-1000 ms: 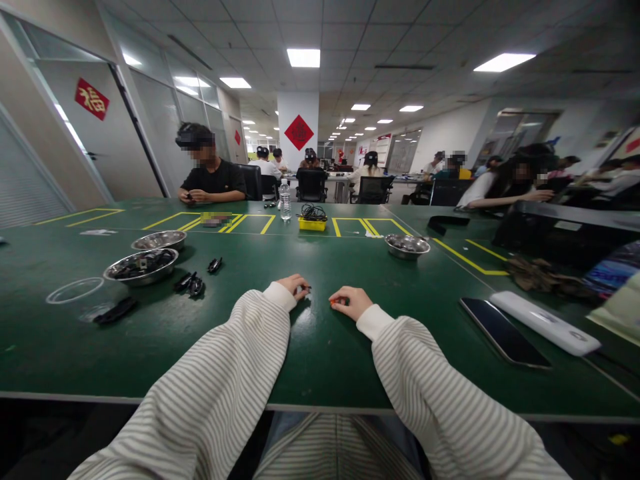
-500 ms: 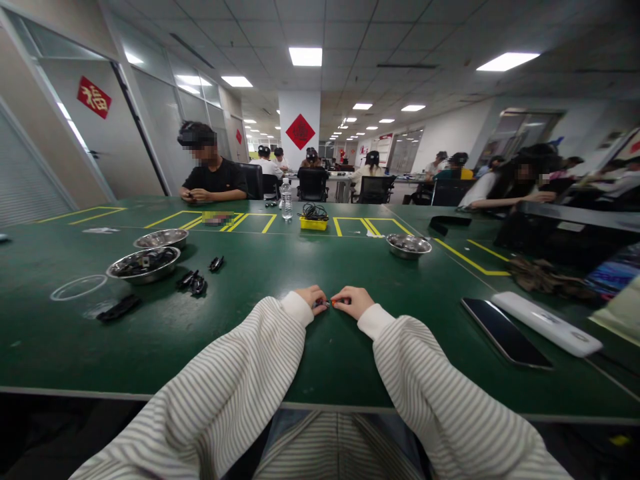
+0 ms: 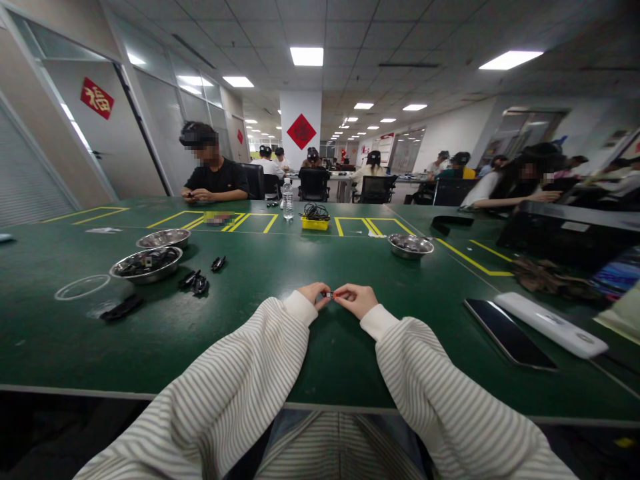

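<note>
Close together over the green table (image 3: pixel 330 360), both my hands are in a pinch. My left hand (image 3: pixel 314 293) is closed on a small dark and silver part (image 3: pixel 327 295), its kind too small to make out. In the fingertips of my right hand (image 3: pixel 358 300) is a small orange-red piece (image 3: pixel 337 294). The two pieces meet or nearly meet between my fingertips; whether they are joined I cannot tell. Black plastic parts (image 3: pixel 196 283) lie on the table to the left of my hands.
Metal bowls with dark parts (image 3: pixel 146 270) stand at the left, another metal bowl (image 3: pixel 411 247) at the right. A phone (image 3: pixel 509 335) lies beside a white case (image 3: pixel 551 325). Farther back are a water bottle (image 3: pixel 287 200) and a yellow box with black cables (image 3: pixel 315 224). A person (image 3: pixel 213 173) sits opposite.
My hands have risen slightly and come closer together, bringing the orange-red piece up to the dark and silver part. The view has shifted a little.
</note>
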A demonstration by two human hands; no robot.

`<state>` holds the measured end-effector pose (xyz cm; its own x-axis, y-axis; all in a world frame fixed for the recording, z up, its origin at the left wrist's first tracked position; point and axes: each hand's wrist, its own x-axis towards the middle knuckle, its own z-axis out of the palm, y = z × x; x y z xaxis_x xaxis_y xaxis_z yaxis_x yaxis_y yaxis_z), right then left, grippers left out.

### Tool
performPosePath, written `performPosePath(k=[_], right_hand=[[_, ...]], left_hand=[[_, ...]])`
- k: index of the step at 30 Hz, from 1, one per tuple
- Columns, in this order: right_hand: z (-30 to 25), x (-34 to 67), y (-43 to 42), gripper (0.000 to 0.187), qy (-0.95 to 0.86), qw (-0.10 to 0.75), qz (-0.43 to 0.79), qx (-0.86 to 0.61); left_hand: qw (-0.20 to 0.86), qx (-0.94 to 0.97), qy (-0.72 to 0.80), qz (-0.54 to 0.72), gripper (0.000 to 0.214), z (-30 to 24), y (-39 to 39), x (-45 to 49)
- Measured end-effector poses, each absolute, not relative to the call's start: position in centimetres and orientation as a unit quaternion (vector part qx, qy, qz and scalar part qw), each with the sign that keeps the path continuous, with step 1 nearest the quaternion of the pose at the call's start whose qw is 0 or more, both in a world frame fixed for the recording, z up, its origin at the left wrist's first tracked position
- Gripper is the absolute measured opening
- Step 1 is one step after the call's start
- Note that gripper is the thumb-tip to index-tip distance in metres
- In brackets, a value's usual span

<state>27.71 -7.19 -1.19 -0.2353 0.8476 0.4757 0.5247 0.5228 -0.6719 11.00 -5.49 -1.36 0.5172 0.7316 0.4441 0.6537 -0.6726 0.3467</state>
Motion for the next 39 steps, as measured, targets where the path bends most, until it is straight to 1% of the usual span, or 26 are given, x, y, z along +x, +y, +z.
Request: performPosePath(k=[9, 26, 39], right_hand=[[-1.46, 27.83, -6.93, 0.017, -0.753, 0.447, 0.174, -0.45], [-0.91, 27.8, -7.34, 0.019, -0.76, 0.446, 0.185, -0.434], [-0.64, 27.77, -7.56, 0.016, -0.776, 0.456, 0.142, -0.412]], left_hand=[[0.074, 0.86, 0.406, 0.301, 0.013, -0.59, -6.0, 10.84], [0.046, 0.869, 0.372, 0.323, 0.014, -0.63, -6.07, 10.77], [0.028, 0.868, 0.363, 0.338, 0.016, -0.88, -5.91, 10.76]])
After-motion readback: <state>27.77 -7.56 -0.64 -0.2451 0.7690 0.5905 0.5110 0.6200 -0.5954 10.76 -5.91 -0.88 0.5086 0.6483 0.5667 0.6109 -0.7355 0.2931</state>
